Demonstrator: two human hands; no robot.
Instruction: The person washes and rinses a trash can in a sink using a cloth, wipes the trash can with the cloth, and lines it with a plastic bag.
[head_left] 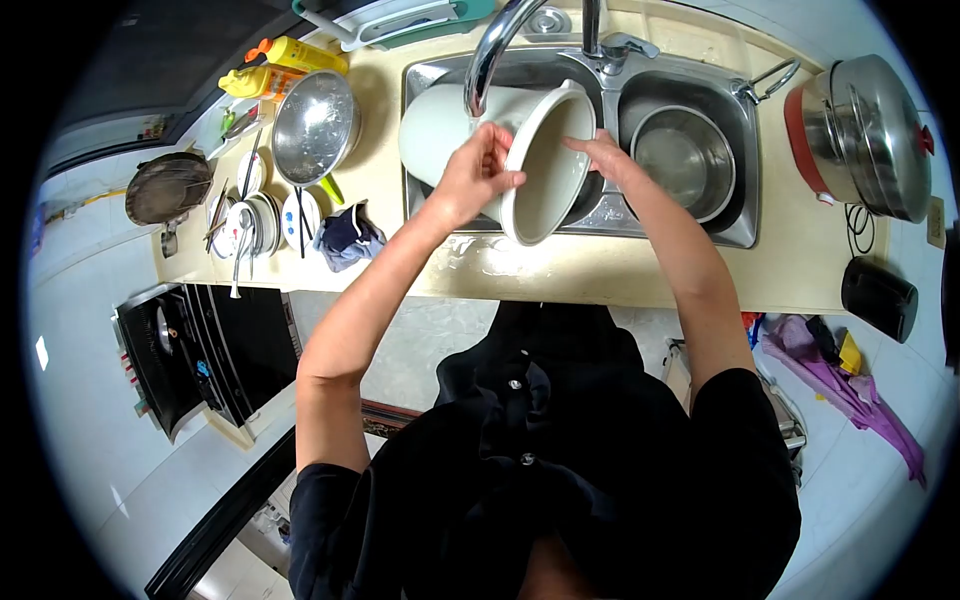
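A tall pale grey-white bucket (430, 125) lies tipped on its side over the left sink basin (530, 68), its wide mouth turned to the right. The chrome faucet (490, 60) arches above it and hides a little of its wall. My left hand (475, 178) is closed at the near-left side of the rim, its thumb against the edge and its fingers bent by the outer wall. At the far-right rim, my right hand (606, 160) grips with the thumb inside the mouth and the other fingers mostly hidden behind the rim.
A steel pot (684, 163) sits in the right basin. Left of the sink are a metal bowl (316, 126), yellow bottles (310, 54), stacked dishes (258, 225) and a dark cloth (349, 238). A large lidded steamer (865, 140) stands right. Water wets the counter edge (490, 262).
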